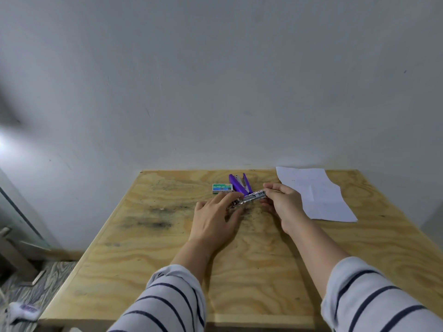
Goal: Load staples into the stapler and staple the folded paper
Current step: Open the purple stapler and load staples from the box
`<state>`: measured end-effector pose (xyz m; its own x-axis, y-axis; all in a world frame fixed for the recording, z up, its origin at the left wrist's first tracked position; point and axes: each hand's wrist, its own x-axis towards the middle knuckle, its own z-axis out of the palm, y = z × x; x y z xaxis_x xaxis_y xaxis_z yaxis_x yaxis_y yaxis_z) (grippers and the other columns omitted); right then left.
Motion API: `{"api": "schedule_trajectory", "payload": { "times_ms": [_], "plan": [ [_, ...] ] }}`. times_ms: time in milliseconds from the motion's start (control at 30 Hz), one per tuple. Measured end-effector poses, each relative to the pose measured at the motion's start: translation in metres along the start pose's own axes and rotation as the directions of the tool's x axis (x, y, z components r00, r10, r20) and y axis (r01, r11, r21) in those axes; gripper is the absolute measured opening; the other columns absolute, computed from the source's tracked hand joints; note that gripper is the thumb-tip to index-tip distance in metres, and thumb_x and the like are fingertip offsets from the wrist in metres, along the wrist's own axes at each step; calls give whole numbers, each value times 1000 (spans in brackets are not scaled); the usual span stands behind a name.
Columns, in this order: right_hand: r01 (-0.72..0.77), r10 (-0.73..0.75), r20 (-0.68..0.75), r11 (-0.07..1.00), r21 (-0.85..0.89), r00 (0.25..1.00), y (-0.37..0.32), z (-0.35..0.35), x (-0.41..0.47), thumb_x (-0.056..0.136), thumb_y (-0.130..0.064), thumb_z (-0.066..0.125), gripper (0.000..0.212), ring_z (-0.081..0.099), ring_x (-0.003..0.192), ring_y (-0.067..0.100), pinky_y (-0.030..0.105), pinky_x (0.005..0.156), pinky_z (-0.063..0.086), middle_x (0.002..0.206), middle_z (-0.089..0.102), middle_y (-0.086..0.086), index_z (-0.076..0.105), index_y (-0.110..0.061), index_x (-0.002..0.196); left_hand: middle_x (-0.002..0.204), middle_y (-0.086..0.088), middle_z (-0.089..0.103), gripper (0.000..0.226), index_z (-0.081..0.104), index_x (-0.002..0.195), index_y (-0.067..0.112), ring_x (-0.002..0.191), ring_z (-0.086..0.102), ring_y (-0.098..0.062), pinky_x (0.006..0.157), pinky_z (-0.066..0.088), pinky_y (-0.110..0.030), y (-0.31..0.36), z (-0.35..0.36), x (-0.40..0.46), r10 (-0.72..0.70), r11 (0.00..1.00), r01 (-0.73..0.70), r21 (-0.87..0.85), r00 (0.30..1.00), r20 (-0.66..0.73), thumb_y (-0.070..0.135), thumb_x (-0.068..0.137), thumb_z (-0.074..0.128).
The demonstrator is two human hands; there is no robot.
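Note:
A purple stapler (239,184) lies swung open at the back middle of the wooden table (167,248), its silver metal magazine (255,196) pointing right. My right hand (282,202) pinches the right end of that magazine between thumb and fingers. My left hand (215,216) holds the magazine's left end near the hinge, fingers curled over it. A small green staple box (222,188) sits just left of the stapler. The white folded paper (316,195) lies flat at the back right, touching neither hand.
The table stands against a plain grey wall. Dark smudges mark the wood left of my hands. On the patterned floor at the lower left lies a small white and purple object (25,310), beside a metal frame (14,236).

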<state>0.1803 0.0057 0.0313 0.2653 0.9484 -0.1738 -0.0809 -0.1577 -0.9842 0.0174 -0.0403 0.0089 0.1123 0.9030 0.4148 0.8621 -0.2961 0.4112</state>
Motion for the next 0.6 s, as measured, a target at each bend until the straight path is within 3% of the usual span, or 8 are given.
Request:
{"api": "schedule_trajectory", "payload": {
  "times_ms": [100,267,333,467,600],
  "plan": [
    [1,-2,-29,999,-32,1000,3,0,-1,88,-4,60,15,65,83,20,35,79,58,99,67,8,69,-13,96,118,15,62,21,52,111,36,95,61,-12,86,35,-32,-1,2,-1,4,1000,-4,2,999,-32,44,93,46],
    [32,-39,-77,995,-89,996,8,3,-4,89,-5,58,17,64,75,17,25,67,56,97,67,6,69,-13,98,96,11,69,8,53,99,26,81,62,-17,82,35,-30,-1,3,-3,-43,996,39,-75,997,-58,31,93,51],
    [113,-136,-89,967,-230,987,10,3,-5,90,-6,56,17,64,81,17,25,68,54,98,67,5,69,-15,95,95,10,69,9,55,99,25,82,62,-16,85,36,-30,-2,4,-4,-56,994,52,-91,998,-38,32,93,52],
    [348,-401,26,756,-554,916,13,1,-14,93,-7,49,21,56,85,10,20,72,43,95,62,-5,68,-16,96,86,9,70,12,57,95,27,76,62,-14,82,42,-30,-5,5,-5,-35,998,33,-59,998,-47,38,90,57],
    [542,-552,201,569,-618,809,19,-9,-18,89,-10,56,14,59,81,11,20,70,46,90,64,-4,63,-15,99,83,7,70,14,59,96,28,74,62,-16,74,46,-30,-4,4,-6,-20,999,18,-34,998,-62,40,88,59]
  ]
}}
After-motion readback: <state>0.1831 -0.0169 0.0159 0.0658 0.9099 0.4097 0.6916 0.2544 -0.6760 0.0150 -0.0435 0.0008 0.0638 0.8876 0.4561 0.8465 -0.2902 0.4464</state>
